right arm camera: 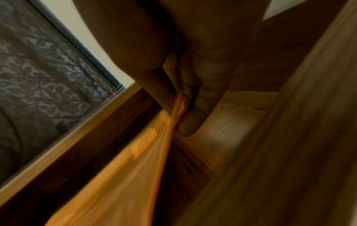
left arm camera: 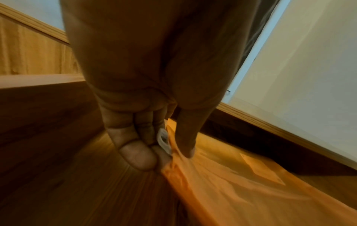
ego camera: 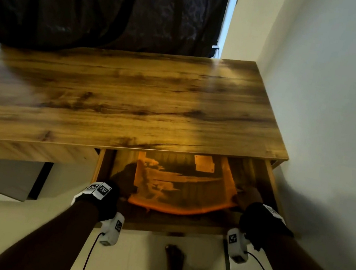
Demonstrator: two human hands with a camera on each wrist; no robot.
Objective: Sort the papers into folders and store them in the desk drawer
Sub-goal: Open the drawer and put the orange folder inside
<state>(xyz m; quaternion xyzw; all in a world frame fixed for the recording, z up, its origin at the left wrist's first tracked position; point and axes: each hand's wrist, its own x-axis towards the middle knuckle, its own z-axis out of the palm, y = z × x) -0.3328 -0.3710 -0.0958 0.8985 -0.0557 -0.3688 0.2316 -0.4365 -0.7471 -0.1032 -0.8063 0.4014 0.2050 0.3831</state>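
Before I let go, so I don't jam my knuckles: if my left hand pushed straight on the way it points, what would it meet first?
Probably the drawer floor beside the orange folder it pinches; the left hand angles down and inward. Depth is unclear.

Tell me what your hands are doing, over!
Left hand and right hand each pinch an edge of the orange folder. Folder inside open drawer. Nothing blocking.

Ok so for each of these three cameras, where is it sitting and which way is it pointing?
Head: on the person's head, looking down at the desk and open drawer; both forearms, both hands and a foot show.
Left wrist: looks along the left hand, which pinches the orange folder.
Right wrist: looks along the right hand, which pinches the folder's other edge; a curtain behind.
All three share the folder and drawer.
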